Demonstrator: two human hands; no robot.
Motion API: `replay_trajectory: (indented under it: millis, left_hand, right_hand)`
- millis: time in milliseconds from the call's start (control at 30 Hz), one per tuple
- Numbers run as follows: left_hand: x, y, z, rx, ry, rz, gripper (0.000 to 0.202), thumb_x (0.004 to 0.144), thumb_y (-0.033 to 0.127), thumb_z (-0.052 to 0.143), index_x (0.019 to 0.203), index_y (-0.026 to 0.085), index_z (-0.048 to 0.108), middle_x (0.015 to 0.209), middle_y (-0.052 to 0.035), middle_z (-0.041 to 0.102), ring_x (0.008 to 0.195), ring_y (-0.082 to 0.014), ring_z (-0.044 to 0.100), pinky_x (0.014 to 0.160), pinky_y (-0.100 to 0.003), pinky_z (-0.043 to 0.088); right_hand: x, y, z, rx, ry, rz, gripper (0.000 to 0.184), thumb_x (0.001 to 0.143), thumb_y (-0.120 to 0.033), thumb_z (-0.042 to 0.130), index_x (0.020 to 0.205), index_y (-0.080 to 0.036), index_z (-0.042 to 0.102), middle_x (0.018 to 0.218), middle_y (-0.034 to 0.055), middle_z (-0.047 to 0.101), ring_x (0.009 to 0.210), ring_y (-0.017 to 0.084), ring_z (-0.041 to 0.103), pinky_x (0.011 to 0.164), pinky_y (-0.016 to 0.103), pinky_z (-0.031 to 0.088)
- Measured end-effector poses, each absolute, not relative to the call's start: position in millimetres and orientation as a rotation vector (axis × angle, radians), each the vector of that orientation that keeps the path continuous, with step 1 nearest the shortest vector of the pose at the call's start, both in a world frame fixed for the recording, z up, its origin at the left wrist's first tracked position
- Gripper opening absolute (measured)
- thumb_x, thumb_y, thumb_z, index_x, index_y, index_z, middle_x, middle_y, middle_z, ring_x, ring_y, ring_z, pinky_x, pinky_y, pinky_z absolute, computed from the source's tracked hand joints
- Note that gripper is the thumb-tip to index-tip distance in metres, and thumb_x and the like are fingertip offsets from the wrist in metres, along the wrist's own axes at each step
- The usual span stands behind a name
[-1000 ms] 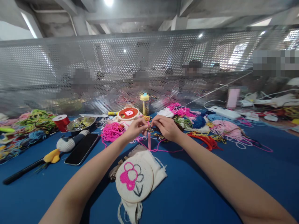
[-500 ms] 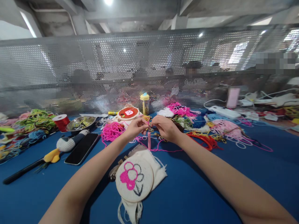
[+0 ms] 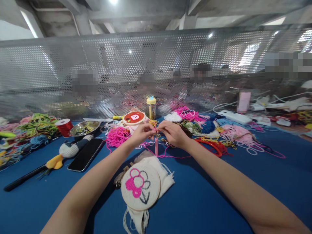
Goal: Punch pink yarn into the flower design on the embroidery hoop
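Note:
My left hand is closed in a pinch on the top of a punch needle with a pink handle, which hangs upright below the fingertips. Close against it, my right hand pinches too, at the needle's upper end; what lies between its fingers is too small to make out. Magenta yarn trails over the table just below. Nearer to me lies a round embroidery hoop with white cloth. Its flower has partly filled magenta petals, other petals in dark outline and dark leaves.
On the blue table, a black phone, a metal bowl and a red spool lie left. Yarn heaps spread on both sides. A yellow-lidded jar and a red hoop stand before the perforated metal screen.
The fingertips have shifted slightly while both hands stay together at the punch needle. A thin line seen by my right hand earlier no longer shows. The hoop lies as before.

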State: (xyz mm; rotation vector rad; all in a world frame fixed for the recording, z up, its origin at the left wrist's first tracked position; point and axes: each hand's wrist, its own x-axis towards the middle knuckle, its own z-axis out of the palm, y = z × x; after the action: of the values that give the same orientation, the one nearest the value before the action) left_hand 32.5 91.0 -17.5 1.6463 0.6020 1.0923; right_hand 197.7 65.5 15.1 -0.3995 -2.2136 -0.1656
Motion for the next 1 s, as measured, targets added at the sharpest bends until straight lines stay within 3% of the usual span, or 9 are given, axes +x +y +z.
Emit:
replay_trajectory:
  millis: [533, 733, 1000]
  left_hand:
    - [33.9, 85.4, -13.4, 1.672, 0.525, 1.118, 0.023, 0.068, 0.034, 0.060, 0.068, 0.014, 0.047, 0.056, 0.0015, 0.057, 0.051, -0.0079, 0.055, 0.045, -0.018, 0.037]
    - [34.5, 89.3, -19.6, 1.663, 0.502, 1.158, 0.027, 0.069, 0.038, 0.057, 0.070, 0.016, 0.044, 0.057, 0.0031, 0.055, 0.050, -0.0074, 0.054, 0.043, -0.018, 0.037]
    - [36.5, 91.1, -24.1, 1.697, 0.485, 1.175, 0.028, 0.070, 0.041, 0.057, 0.076, 0.016, 0.044, 0.062, 0.0043, 0.051, 0.047, -0.0061, 0.051, 0.043, -0.019, 0.040]
  right_hand:
    - [189.3, 64.5, 1.6, -0.604, -2.048, -0.048, 0.019, 0.085, -0.017, 0.032, 0.071, -0.017, 0.046, 0.064, 0.0017, 0.051, 0.061, 0.011, 0.050, 0.059, 0.024, 0.043]
    - [187.5, 66.1, 2.9, -0.657, -2.048, 0.021, 0.011, 0.082, -0.016, 0.040, 0.076, -0.017, 0.050, 0.069, 0.0019, 0.055, 0.065, 0.012, 0.053, 0.060, 0.024, 0.044]
    - [186.8, 67.2, 3.3, -0.660, -2.068, 0.092, 0.014, 0.081, -0.015, 0.038, 0.070, -0.018, 0.047, 0.069, 0.0020, 0.054, 0.065, 0.012, 0.053, 0.063, 0.026, 0.044]
